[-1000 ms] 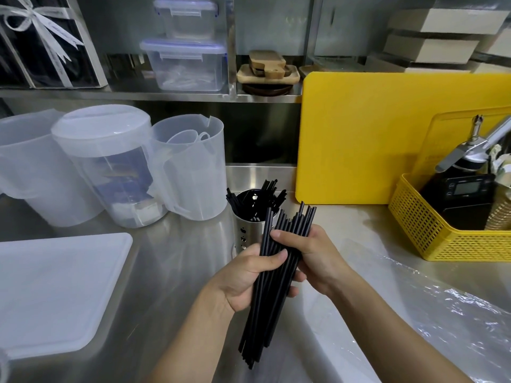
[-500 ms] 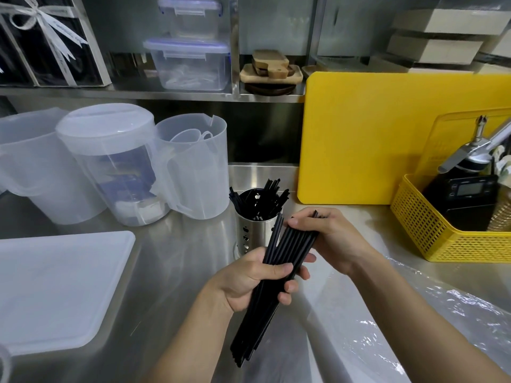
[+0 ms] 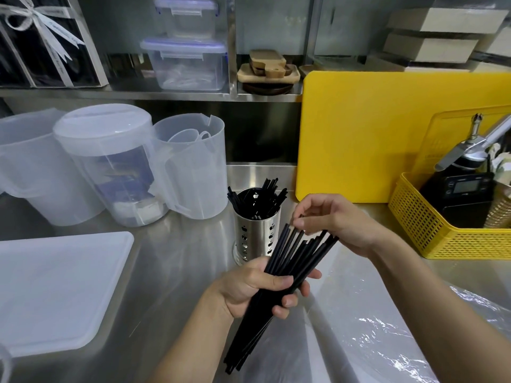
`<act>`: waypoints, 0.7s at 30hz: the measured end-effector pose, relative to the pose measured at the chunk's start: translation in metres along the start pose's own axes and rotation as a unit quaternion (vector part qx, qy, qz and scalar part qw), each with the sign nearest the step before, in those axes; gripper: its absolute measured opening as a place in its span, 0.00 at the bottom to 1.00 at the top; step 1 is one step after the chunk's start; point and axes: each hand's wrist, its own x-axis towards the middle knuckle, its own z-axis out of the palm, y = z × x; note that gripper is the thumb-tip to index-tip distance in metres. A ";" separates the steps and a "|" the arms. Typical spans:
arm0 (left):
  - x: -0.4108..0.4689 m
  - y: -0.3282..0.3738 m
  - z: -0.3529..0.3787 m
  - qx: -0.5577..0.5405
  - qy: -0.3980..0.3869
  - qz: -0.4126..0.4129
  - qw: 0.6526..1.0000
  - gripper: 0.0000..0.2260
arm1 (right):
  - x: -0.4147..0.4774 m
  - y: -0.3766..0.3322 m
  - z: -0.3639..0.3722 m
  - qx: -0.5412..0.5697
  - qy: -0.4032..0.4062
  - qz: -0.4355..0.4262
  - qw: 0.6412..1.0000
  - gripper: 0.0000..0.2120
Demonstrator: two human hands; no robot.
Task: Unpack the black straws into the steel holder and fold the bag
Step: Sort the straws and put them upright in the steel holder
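Left hand [image 3: 253, 286] closed round the middle of a black straws [image 3: 279, 275] bundle, tilted, tips fanned toward the far right. Right hand [image 3: 331, 222] lifted off the bundle since a moment earlier, now loosely open, fingertips [image 3: 300, 223] touching the upper straw ends. Probably evening the tips before dropping. Steel holder [image 3: 255, 239] just beyond the left hand on the desk [image 3: 177, 261], already carrying some straws. Clear bag [image 3: 367, 327] flat on the near right, emptied, unfolded. Bundle loose; stray straws could slip during transfer.
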 end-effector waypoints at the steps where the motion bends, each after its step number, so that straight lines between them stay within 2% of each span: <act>1: 0.000 0.000 0.000 -0.002 -0.004 -0.005 1.000 0.22 | 0.000 -0.001 0.000 -0.008 -0.020 0.005 1.000 0.08; 3: 0.001 -0.002 0.001 -0.004 -0.013 -0.016 1.000 0.23 | -0.001 -0.002 0.001 -0.027 -0.052 0.008 0.998 0.10; 7: 0.001 -0.007 0.001 -0.004 -0.030 -0.033 0.999 0.23 | -0.002 -0.006 0.000 -0.051 -0.085 0.015 0.995 0.09; 12: 0.002 -0.011 0.000 0.004 -0.030 -0.043 0.999 0.21 | 0.000 -0.008 0.001 -0.146 -0.123 0.047 0.980 0.04; 16: 0.003 -0.009 0.000 0.010 -0.007 -0.033 0.999 0.21 | 0.001 -0.009 0.001 -0.150 -0.096 0.028 0.984 0.04; 21: -0.004 -0.003 -0.006 0.032 0.008 -0.033 0.999 0.19 | 0.003 -0.012 -0.020 -0.094 -0.036 0.010 0.995 0.04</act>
